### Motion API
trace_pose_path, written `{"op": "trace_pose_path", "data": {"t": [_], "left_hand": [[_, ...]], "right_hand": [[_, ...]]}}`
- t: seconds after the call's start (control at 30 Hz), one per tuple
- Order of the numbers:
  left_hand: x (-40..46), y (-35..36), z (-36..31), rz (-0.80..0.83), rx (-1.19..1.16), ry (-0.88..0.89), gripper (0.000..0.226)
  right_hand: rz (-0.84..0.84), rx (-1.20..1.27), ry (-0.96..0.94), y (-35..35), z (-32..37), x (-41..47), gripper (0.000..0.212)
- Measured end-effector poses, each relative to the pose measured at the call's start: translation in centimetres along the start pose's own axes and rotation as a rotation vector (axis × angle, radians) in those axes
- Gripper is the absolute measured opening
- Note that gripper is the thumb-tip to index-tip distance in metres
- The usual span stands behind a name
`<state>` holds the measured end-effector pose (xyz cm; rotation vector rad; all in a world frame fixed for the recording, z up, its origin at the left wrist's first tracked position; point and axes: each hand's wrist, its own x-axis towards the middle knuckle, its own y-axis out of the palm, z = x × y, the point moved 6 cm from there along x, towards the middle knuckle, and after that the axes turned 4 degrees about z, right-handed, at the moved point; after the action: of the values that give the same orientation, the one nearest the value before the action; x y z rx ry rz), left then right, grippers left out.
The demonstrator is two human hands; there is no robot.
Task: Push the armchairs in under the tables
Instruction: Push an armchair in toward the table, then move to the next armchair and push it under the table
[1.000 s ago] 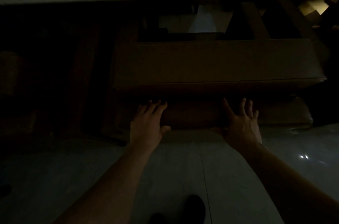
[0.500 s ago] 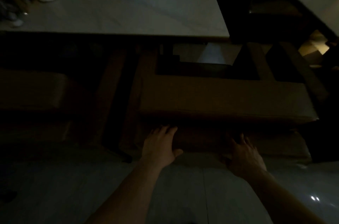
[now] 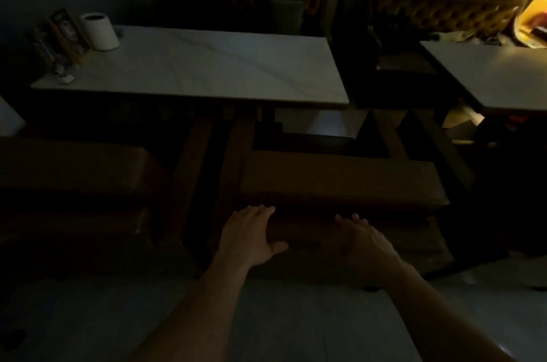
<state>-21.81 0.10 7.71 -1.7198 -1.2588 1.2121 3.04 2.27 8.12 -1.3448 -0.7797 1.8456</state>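
In dim light a brown armchair point(image 3: 340, 181) stands with its back toward me, its front under the white marble table point(image 3: 207, 65). My left hand point(image 3: 250, 235) lies flat on the back of the chair below the backrest top, fingers spread. My right hand point(image 3: 364, 238) presses flat on the same surface to the right of it. Neither hand grips anything. A second brown armchair point(image 3: 74, 166) stands at the left, also facing the table.
On the table's far left stand a white paper roll point(image 3: 99, 31), a menu stand point(image 3: 66, 33) and small items. A second white table point(image 3: 497, 77) is at the right. Padded benches run along the far wall. Pale floor tiles point(image 3: 281, 317) lie under my arms.
The view has lifted, so the whole tabletop and the far wall now show. The armchair sits farther from me and closer to the table. Both hands stay flat on its back.
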Motion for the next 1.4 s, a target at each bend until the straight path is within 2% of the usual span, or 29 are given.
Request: {"op": "trace_pose_path", "data": {"t": [0.23,0.33,0.47,0.7,0.87,0.93,1.23,1.4], "left_hand": [[-2.6,-2.3,-3.2,0.054,0.085,0.022,0.109],[-3.4,-3.1,-5.4,0.044,0.111,0.025,0.114],[-4.1,-3.2,-9.8,0.049,0.133,0.037,0.114],[-4.9,-1.0,-23.0,0.053,0.146,0.074,0.109],[-5.4,2.7,-33.9,0.057,0.144,0.112,0.105],[-5.4,4.3,-37.9,0.045,0.133,0.127,0.104],[-2.1,10.5,-50.2,0.076,0.144,0.17,0.103],[3.4,15.0,-57.1,0.109,0.091,0.221,0.103]], "right_hand": [[-0.078,-0.031,-0.005,-1.1,-0.1,-5.7,0.097],[-0.087,-0.002,0.017,-2.0,-1.5,-7.9,0.102],[-0.129,0.0,0.043,-4.0,-4.9,-10.7,0.099],[-0.202,0.016,0.071,-7.0,-17.1,-16.1,0.098],[-0.228,0.04,0.071,-8.8,-27.5,-20.4,0.107],[-0.241,0.037,0.092,-9.3,-31.9,-21.4,0.102],[-0.249,0.046,0.143,-10.0,-46.9,-22.2,0.091],[-0.245,0.015,0.171,-10.9,-55.2,-20.1,0.085]]}}
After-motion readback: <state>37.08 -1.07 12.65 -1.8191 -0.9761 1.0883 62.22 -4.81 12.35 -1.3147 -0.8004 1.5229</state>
